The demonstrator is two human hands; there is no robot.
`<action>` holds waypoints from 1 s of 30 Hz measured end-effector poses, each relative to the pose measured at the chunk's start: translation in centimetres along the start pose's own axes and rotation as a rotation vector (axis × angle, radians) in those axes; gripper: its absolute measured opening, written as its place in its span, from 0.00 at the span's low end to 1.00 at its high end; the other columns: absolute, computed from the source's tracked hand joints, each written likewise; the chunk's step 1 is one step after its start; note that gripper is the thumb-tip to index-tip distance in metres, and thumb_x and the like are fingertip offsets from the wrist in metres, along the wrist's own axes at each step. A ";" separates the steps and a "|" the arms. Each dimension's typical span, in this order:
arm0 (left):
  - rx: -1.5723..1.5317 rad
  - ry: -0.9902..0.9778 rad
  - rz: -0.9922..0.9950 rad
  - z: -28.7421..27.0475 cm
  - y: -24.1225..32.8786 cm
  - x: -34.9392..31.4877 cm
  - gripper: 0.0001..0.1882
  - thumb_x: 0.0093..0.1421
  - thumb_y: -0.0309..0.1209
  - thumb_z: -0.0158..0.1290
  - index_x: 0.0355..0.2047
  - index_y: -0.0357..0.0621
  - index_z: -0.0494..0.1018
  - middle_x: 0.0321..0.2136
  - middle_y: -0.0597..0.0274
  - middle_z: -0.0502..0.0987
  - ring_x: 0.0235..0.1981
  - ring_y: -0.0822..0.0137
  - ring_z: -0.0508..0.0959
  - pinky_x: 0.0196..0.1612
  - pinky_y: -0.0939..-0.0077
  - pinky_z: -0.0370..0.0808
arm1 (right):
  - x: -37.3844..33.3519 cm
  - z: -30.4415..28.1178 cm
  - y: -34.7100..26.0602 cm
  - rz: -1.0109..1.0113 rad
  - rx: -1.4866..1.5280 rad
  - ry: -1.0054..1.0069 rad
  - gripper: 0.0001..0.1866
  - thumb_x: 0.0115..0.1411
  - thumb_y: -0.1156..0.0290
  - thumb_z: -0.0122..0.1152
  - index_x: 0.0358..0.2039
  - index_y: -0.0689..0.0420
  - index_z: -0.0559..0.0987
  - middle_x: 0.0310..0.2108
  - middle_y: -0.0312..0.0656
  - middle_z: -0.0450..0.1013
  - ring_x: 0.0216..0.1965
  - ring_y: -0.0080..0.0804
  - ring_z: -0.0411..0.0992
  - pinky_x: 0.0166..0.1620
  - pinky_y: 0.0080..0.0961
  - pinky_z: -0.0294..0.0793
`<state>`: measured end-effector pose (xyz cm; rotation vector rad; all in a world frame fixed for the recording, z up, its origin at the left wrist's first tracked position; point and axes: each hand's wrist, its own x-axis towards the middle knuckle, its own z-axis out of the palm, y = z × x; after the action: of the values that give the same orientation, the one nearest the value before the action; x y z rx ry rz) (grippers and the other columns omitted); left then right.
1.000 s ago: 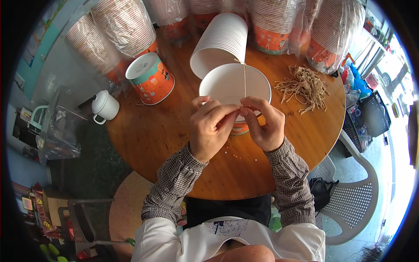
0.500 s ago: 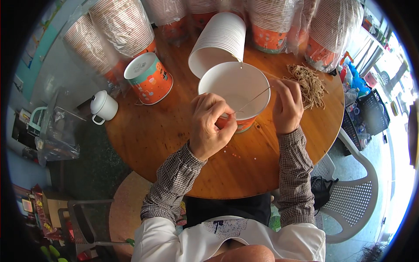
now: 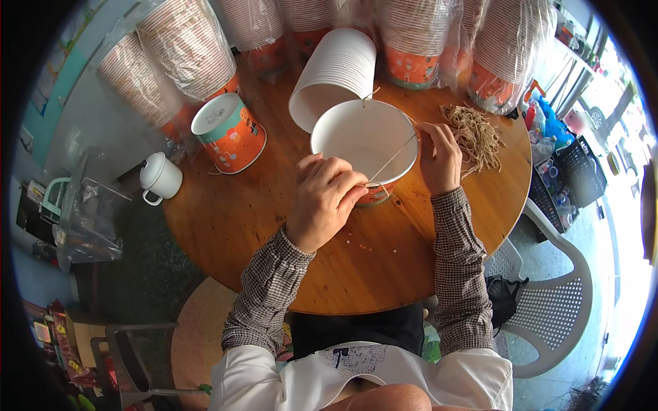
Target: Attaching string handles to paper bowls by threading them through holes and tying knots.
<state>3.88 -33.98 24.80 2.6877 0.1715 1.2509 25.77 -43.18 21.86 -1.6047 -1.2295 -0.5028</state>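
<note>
A large paper bucket (image 3: 339, 133), white inside and orange outside, stands upright on the round table between my hands. At its near rim, my left hand (image 3: 323, 200) is closed, thumb and fingers pinching a thin twine (image 3: 395, 163). The twine runs taut across the bucket's mouth to the right rim, where my right hand (image 3: 441, 157) pinches it. Near my left fingertips a short curved end of twine hangs outside the bucket wall. Another bit of twine (image 3: 370, 96) sticks up at the far rim.
Behind lies a nested stack of white buckets (image 3: 332, 68), on its side. An orange and green bucket (image 3: 233, 140) and a white lidded mug (image 3: 161, 177) stand left. A twine heap (image 3: 474, 135) lies right. Plastic-wrapped bucket stacks (image 3: 185, 48) line the back. Small pale bits dot the near tabletop.
My left hand has turned and shifted slightly nearer me, its fingers now closer together at the near rim. A curved twine end shows outside the bucket. The whole view has shifted a little.
</note>
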 end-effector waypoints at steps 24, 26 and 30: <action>-0.963 0.703 -0.719 -6.3 -14.0 -4.6 0.12 0.62 0.30 0.56 0.46 0.43 0.75 0.44 0.69 0.76 0.44 0.76 0.74 0.49 0.71 0.72 | -0.5 -0.2 -3.6 0.009 0.416 -0.275 0.13 0.56 0.78 0.59 0.43 0.62 0.78 0.39 0.44 0.75 0.36 0.32 0.76 0.39 0.25 0.75; -1.123 0.728 -0.739 -7.3 -17.5 -5.1 0.16 0.63 0.33 0.55 0.50 0.45 0.71 0.49 0.68 0.74 0.51 0.72 0.72 0.53 0.63 0.71 | -0.7 0.0 -3.8 -0.036 0.443 -0.320 0.13 0.56 0.78 0.59 0.42 0.63 0.77 0.34 0.44 0.75 0.32 0.31 0.75 0.37 0.26 0.75; -1.217 0.989 -0.979 -8.0 -23.4 -6.7 0.19 0.64 0.35 0.52 0.53 0.43 0.68 0.52 0.59 0.73 0.54 0.63 0.71 0.60 0.56 0.69 | -1.0 0.4 -4.1 -0.001 0.459 -0.377 0.12 0.56 0.78 0.58 0.42 0.62 0.77 0.33 0.44 0.75 0.31 0.32 0.75 0.36 0.25 0.75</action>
<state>-7.26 -11.39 20.10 0.6610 0.5212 1.4192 21.66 -43.42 22.82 -1.3320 -1.4945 0.0934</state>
